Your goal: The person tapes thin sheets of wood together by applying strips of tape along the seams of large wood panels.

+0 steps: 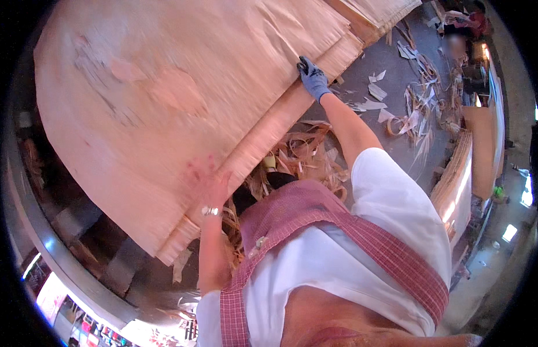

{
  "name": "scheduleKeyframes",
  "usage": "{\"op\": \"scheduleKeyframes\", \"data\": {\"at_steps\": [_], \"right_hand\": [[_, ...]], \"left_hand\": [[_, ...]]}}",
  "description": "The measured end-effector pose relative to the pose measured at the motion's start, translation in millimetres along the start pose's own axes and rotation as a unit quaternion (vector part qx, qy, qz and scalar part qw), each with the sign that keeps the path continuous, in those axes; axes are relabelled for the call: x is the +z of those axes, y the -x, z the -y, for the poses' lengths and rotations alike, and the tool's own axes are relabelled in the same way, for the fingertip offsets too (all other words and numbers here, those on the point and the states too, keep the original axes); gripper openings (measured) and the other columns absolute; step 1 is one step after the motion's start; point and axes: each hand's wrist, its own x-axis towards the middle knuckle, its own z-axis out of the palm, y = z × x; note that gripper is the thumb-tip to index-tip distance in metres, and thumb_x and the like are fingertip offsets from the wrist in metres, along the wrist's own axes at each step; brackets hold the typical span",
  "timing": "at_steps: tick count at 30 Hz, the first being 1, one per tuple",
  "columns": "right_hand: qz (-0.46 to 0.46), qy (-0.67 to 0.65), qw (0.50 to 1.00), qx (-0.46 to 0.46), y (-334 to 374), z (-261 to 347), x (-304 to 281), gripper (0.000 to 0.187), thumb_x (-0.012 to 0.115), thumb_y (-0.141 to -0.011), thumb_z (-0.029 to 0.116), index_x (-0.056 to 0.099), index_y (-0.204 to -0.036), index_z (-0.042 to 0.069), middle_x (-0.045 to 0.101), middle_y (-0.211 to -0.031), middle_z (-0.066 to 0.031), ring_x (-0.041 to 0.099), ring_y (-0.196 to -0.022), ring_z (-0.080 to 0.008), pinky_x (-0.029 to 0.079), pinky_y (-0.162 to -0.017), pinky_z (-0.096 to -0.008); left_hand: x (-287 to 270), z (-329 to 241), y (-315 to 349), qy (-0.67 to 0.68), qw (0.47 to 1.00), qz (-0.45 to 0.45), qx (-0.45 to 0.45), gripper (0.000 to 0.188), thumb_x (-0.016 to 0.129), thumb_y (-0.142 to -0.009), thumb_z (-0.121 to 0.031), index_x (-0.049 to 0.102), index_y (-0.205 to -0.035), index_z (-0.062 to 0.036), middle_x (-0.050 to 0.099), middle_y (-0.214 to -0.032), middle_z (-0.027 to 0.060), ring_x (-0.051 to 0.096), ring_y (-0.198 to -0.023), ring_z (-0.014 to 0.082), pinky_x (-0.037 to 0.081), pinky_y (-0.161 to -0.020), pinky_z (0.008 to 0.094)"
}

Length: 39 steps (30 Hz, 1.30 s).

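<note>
A large, thin, pale brown wood veneer sheet (136, 81) lies on top of a stack in front of me, with a few darker streaks and a pinkish patch on its face. My right hand (313, 80), in a blue-grey glove with dark fingertips, grips the sheet's near edge toward the right. Bare and wearing a silvery wristband, my left hand (209, 186) rests on the sheet close to the same edge, further left. Its fingers look stretched out flat, though motion blurs them. Lower layers of veneer (269, 134) stick out beneath that edge.
Curled veneer scraps (315, 153) pile up between the stack and my body. More torn strips (416, 107) litter the grey floor at right. A stack of boards (454, 179) stands at the right. Another person (474, 23) is at the far right.
</note>
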Motion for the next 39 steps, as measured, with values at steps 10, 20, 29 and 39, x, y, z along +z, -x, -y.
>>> {"op": "scheduleKeyframes", "data": {"at_steps": [10, 20, 29, 39], "right_hand": [[-0.008, 0.032, 0.996, 0.080, 39.6, -74.4, -56.9, 0.055, 0.062, -0.086, 0.053, 0.064, -0.113, 0.005, 0.069, -0.094, -0.0184, 0.067, -0.087, -0.0345, 0.050, -0.076, -0.0446], [-0.146, -0.032, 0.985, 0.083, 143.2, -255.3, -141.6, 0.040, 0.066, -0.087, 0.042, 0.066, -0.085, 0.003, 0.059, -0.066, -0.0149, 0.051, -0.056, -0.0204, 0.043, -0.057, -0.0366], [-0.085, 0.026, 0.993, 0.073, 67.9, -205.0, -165.6, 0.033, 0.069, -0.086, 0.036, 0.066, -0.095, 0.004, 0.069, -0.087, -0.0171, 0.066, -0.076, -0.0303, 0.050, -0.069, -0.0384], [0.052, 0.022, 0.998, -0.035, -41.2, 114.8, 10.8, 0.049, 0.052, -0.092, 0.051, 0.061, -0.086, 0.003, 0.065, -0.081, -0.0236, 0.064, -0.078, -0.0425, 0.049, -0.069, -0.0512]], "left_hand": [[3.3, -10.1, -66.5, -0.039, 0.995, 0.085, 0.017, 0.081, 0.045, -0.088, -0.065, 0.015, -0.154, -0.0298, 0.007, -0.161, 0.0137, 0.008, -0.146, 0.0415, 0.016, -0.111, 0.0664], [-20.6, -1.4, -69.7, 0.015, 0.990, 0.133, 0.047, 0.086, 0.047, -0.085, -0.069, 0.018, -0.154, -0.0270, 0.011, -0.160, 0.0147, 0.010, -0.146, 0.0410, 0.020, -0.113, 0.0588], [-40.3, -27.0, -93.0, 0.032, 0.994, 0.015, 0.106, 0.082, 0.055, -0.085, -0.060, 0.024, -0.152, -0.0251, 0.022, -0.157, 0.0145, 0.016, -0.145, 0.0396, 0.017, -0.113, 0.0604], [-25.7, 37.1, -208.1, 0.098, 0.985, 0.011, 0.143, 0.066, 0.060, -0.086, -0.047, 0.044, -0.140, -0.0132, 0.045, -0.142, 0.0163, 0.041, -0.131, 0.0373, 0.028, -0.109, 0.0536]]}}
